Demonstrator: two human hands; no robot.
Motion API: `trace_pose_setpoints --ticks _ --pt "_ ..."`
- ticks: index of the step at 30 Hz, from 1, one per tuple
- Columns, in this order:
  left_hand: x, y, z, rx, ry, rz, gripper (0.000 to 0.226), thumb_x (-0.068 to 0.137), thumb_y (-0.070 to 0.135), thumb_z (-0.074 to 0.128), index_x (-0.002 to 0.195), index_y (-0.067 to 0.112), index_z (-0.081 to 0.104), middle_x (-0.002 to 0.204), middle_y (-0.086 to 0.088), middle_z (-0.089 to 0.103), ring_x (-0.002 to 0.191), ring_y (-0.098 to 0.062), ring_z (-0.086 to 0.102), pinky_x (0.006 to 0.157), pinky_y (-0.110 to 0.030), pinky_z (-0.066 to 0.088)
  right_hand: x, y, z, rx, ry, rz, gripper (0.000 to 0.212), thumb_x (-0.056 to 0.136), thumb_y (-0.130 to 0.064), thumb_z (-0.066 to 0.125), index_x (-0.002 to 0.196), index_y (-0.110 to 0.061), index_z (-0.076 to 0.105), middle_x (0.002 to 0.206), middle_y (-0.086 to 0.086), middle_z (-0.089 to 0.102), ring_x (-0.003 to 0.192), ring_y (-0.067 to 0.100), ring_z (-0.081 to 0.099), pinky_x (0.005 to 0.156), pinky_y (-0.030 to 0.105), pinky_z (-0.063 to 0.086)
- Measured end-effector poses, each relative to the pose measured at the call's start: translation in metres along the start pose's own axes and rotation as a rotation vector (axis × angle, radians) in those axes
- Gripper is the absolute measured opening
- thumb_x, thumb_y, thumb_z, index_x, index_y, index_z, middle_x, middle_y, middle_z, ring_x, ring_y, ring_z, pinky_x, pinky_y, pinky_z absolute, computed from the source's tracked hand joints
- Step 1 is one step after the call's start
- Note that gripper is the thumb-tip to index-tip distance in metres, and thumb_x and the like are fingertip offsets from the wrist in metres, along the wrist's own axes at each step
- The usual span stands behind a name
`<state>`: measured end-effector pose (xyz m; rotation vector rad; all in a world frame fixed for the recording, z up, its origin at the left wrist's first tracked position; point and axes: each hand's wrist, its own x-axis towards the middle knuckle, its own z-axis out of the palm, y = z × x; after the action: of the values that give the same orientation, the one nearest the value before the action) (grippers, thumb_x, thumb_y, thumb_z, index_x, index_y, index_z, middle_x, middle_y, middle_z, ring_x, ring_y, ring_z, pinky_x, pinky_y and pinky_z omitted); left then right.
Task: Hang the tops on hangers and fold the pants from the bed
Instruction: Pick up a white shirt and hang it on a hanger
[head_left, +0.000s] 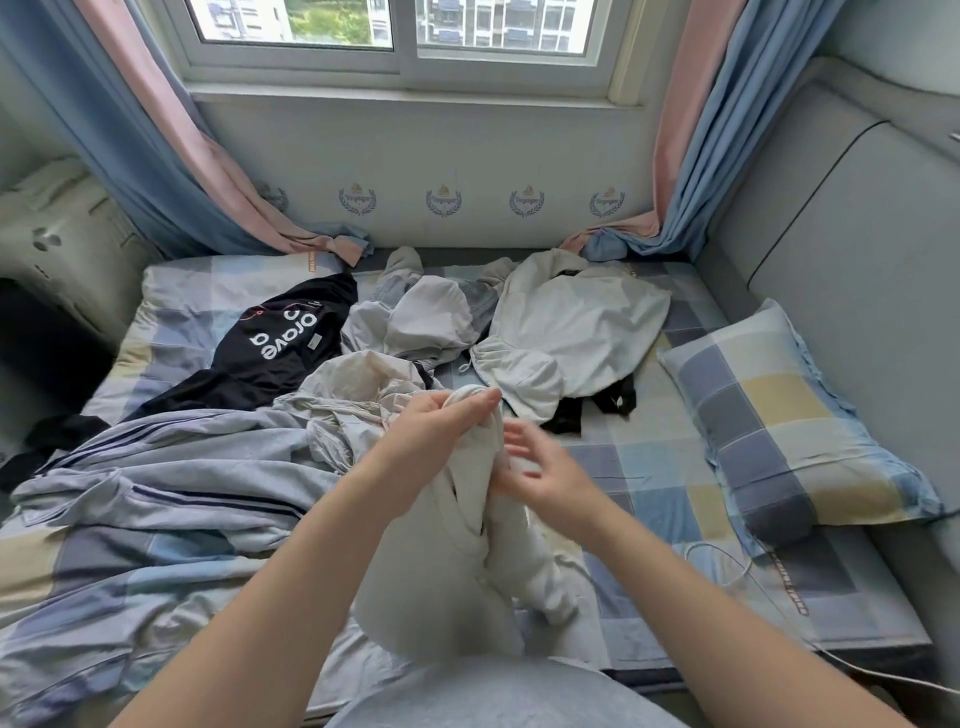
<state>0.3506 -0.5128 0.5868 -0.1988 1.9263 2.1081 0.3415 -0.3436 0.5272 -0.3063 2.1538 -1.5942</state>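
I see my left hand (436, 431) raised over the middle of the bed (649, 499), its fingers (483, 401) curled tight round the bunched top of a white garment (441, 561), which hangs down to the near edge. My right hand (545, 467) is just beside the cloth, blurred, with its fingers apart and relaxed; I cannot tell whether they touch it. Toward the far edge lie a black top (280, 338) with white lettering, a pale grey garment (415, 317) and a white top (571, 322). A grey striped garment (171, 467) sprawls along the left edge, and a checked pillow (779, 415) lies at the right edge.
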Motion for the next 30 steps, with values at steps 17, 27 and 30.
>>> trace_pose_setpoints --ticks 17,27,30 --pt "0.008 -0.016 -0.047 0.507 0.140 0.167 0.017 0.070 0.013 0.078 0.082 0.019 0.067 0.074 0.001 0.061 0.066 -0.013 0.055 0.061 -0.025 0.041 0.019 -0.005 -0.033 -0.145 0.289 -0.005 0.021 0.096 0.003 0.054 0.084 -0.012 0.063 0.060 -0.004 0.052 0.051 0.007 0.040 0.049 0.025 0.032" --pt "0.025 -0.072 -0.053 0.982 0.337 0.358 0.053 0.069 -0.009 0.054 0.116 0.015 0.060 0.103 0.003 0.047 0.096 -0.025 0.053 0.083 -0.037 0.045 -0.008 -0.058 -0.072 0.024 0.041 -0.106 0.096 0.073 -0.073 0.069 0.102 0.018 0.053 0.082 0.040 0.052 0.081 0.026 0.045 0.073 0.044 0.033" --pt "0.021 -0.072 -0.048 0.942 0.231 0.324 0.038 0.076 -0.008 0.053 0.094 0.025 0.061 0.089 0.006 0.057 0.085 -0.021 0.055 0.074 -0.036 0.048 -0.010 -0.057 -0.082 0.004 0.044 -0.079 0.096 0.075 -0.070 0.070 0.107 0.019 0.052 0.101 0.051 0.043 0.084 0.028 0.045 0.076 0.046 0.034"
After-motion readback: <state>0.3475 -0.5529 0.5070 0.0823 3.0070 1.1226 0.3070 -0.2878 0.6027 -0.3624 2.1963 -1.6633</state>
